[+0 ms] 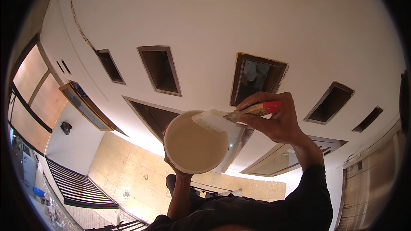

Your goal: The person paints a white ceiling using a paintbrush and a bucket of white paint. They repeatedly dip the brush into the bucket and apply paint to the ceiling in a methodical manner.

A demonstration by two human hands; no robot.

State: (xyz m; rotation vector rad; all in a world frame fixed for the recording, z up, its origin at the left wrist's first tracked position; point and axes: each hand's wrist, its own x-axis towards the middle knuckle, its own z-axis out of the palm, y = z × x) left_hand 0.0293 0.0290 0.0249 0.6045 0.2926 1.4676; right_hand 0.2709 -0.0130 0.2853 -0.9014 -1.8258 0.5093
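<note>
My left hand (174, 165) grips a round bucket (190, 149) of cream-coloured paint by its side, low in the middle of the view. Its fingers are mostly hidden behind the bucket. My right hand (274, 122) is closed on a paintbrush (266, 108) with a red-painted handle and metal band. The brush's wide bristles, coated white, tilt down to the left over the bucket's right rim; whether they touch it I cannot tell.
A white wall (214, 17) has several dark-framed openings (157, 68) and a loose cable at the left. Below are a tiled floor (124, 158) and black railings (81, 179). A wooden-framed window (85, 105) juts out at the left.
</note>
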